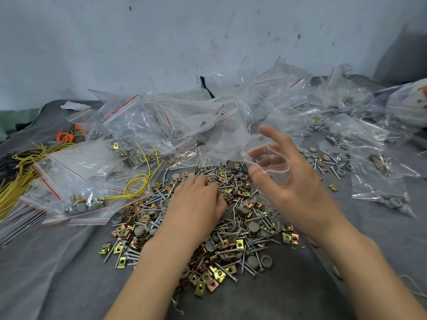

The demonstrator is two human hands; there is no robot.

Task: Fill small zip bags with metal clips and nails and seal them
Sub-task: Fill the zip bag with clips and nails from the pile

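Observation:
A loose heap of brass-coloured metal clips, screws and grey caps (233,229) lies on the grey cloth in front of me. My left hand (196,202) is palm down on the heap, its fingers curled into the pieces; what they hold is hidden. Just right of it, above the heap, my right hand (288,179) holds a small clear zip bag (272,167) with a red seal line. Thumb and fingers keep the bag's mouth open.
Many filled and empty zip bags (143,132) are piled behind the heap and to the right (379,158). Yellow wires (27,172) and orange ties (65,136) lie at the left. A stained wall (184,38) stands behind. Bare grey cloth (57,273) covers the near left.

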